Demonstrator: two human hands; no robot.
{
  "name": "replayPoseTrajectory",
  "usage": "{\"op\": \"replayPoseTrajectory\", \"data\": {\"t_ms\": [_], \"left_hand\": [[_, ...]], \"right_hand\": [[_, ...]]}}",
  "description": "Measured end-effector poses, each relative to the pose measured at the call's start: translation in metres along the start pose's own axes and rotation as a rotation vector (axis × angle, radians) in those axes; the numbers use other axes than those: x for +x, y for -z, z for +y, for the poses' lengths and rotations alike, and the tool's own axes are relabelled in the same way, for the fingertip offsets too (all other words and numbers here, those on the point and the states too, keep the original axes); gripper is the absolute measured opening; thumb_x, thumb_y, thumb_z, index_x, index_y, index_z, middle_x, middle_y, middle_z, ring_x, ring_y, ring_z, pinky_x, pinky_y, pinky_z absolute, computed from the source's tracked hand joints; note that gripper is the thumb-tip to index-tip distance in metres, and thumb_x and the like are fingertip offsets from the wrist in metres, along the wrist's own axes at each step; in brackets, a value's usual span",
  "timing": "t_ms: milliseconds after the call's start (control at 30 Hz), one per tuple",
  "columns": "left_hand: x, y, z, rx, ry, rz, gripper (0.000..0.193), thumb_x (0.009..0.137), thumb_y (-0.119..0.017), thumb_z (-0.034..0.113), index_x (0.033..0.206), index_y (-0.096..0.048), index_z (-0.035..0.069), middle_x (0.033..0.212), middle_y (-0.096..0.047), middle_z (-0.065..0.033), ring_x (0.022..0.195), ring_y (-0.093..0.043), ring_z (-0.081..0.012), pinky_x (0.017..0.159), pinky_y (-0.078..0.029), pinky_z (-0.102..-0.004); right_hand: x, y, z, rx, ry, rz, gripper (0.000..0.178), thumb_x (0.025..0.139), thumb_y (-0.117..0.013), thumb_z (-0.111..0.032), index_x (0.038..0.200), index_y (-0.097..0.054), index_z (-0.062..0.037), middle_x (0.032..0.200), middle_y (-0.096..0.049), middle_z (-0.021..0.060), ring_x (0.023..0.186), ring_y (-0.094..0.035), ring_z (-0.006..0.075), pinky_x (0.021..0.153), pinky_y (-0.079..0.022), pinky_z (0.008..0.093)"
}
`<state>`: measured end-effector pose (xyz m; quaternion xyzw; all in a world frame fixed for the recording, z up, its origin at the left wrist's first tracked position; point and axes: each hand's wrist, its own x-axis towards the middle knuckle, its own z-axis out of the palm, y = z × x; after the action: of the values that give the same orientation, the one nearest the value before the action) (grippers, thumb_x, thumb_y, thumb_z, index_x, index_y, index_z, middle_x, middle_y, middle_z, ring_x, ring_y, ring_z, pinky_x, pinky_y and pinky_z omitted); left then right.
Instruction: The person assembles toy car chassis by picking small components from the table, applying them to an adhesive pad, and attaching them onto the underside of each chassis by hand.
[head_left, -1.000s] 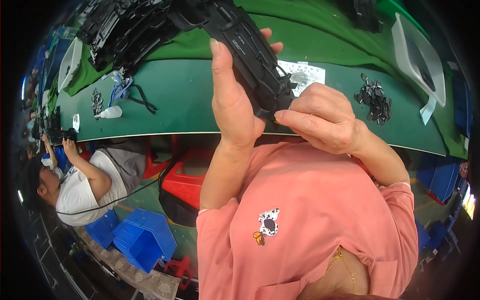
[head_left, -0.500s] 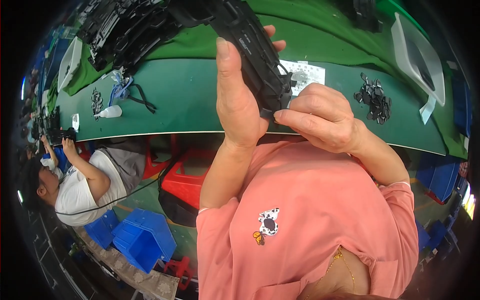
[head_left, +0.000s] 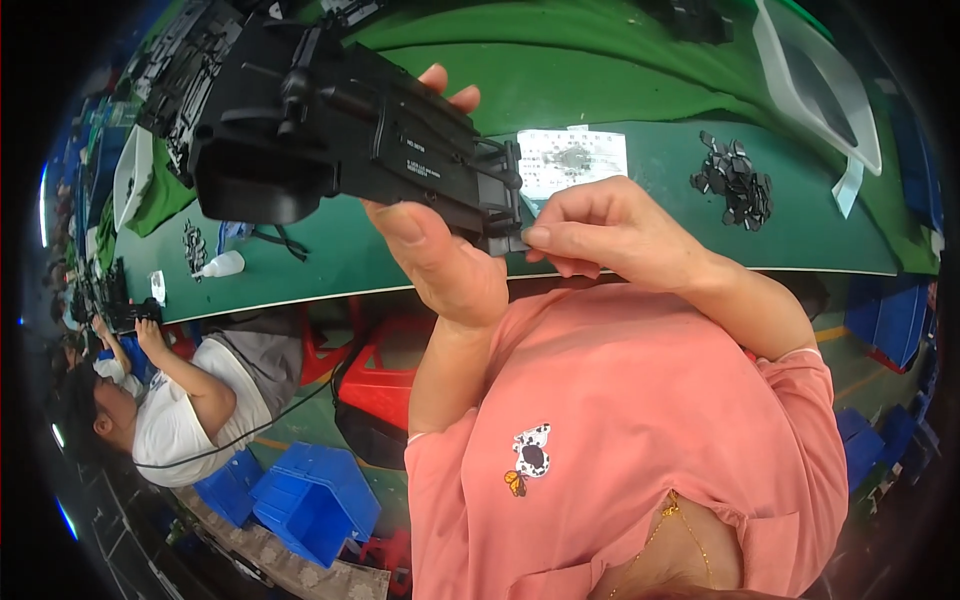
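A long black plastic chassis (head_left: 375,150), like the underside of a toy vehicle, is held up above the table's front edge by my left hand (head_left: 455,275). The thumb lies along its near side, and two fingertips show past its far side. My right hand (head_left: 625,235) is closed in a pinch at the chassis's right end. Its fingertips are at a small dark flat piece (head_left: 507,243) there. Whether that piece is fixed to the chassis I cannot tell. A heap of small black plastic pieces (head_left: 735,182) lies to the right of my hands.
On the green table (head_left: 330,265) are a printed sheet (head_left: 545,180), a small white bottle (head_left: 223,264) and a black strap. White trays (head_left: 825,95) stand at both sides. More black assemblies (head_left: 170,110) are stacked far left. A co-worker (head_left: 215,385) sits at left, near blue bins (head_left: 315,490).
My left hand has swung the chassis leftward and lower, so its broad face and wide left end show more. My right hand has shifted slightly left, still pinching at the right end.
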<state>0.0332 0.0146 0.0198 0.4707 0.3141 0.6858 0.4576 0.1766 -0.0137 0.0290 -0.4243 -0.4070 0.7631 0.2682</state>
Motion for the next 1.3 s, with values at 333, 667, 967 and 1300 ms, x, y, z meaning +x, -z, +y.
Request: {"op": "replayPoseTrajectory", "data": {"t_ms": [333, 667, 967, 1300], "left_hand": [[-0.002, -0.008, -0.004, 0.037, -0.020, 0.045, 0.077, 0.091, -0.026, 0.063, 0.137, -0.028, 0.002, 0.128, -0.043, -0.0228, 0.108, -0.052, -0.0319, 0.096, -0.040, -0.0407], [0.031, 0.032, 0.010, -0.721, 0.513, 0.214, 0.059, 0.096, -0.023, 0.051, 0.129, -0.042, 0.006, 0.123, -0.051, -0.0174, 0.110, -0.053, -0.0326, 0.092, -0.044, -0.0496], [0.047, 0.055, 0.001, -1.166, 0.625, 0.152, 0.057, 0.098, -0.014, 0.037, 0.124, -0.047, 0.000, 0.124, -0.050, -0.0236, 0.118, -0.046, -0.0369, 0.105, -0.029, -0.0546], [0.063, 0.051, 0.003, -0.900, 0.587, 0.205, 0.053, 0.097, -0.020, 0.036, 0.130, -0.043, 0.002, 0.128, -0.050, -0.0192, 0.116, -0.050, -0.0344, 0.101, -0.037, -0.0519]], "right_hand": [[0.005, -0.001, 0.002, 0.121, -0.003, -0.032, 0.020, 0.088, -0.060, -0.017, 0.080, -0.063, 0.0004, 0.068, -0.056, 0.0002, 0.058, -0.044, 0.0048, 0.049, -0.034, 0.0200], [-0.018, 0.000, -0.015, -0.011, 0.103, 0.037, 0.021, 0.091, -0.056, -0.017, 0.086, -0.066, 0.0006, 0.063, -0.055, -0.0014, 0.053, -0.045, 0.0029, 0.049, -0.036, 0.0173], [-0.027, 0.002, -0.013, 0.046, 0.095, 0.015, 0.019, 0.090, -0.057, -0.017, 0.086, -0.065, 0.0006, 0.065, -0.056, -0.0013, 0.058, -0.048, 0.0027, 0.052, -0.038, 0.0171], [-0.048, 0.028, 0.002, 0.052, 0.047, 0.256, 0.015, 0.089, -0.057, -0.010, 0.085, -0.063, 0.0028, 0.067, -0.057, 0.0017, 0.058, -0.049, 0.0047, 0.051, -0.038, 0.0179]]}}
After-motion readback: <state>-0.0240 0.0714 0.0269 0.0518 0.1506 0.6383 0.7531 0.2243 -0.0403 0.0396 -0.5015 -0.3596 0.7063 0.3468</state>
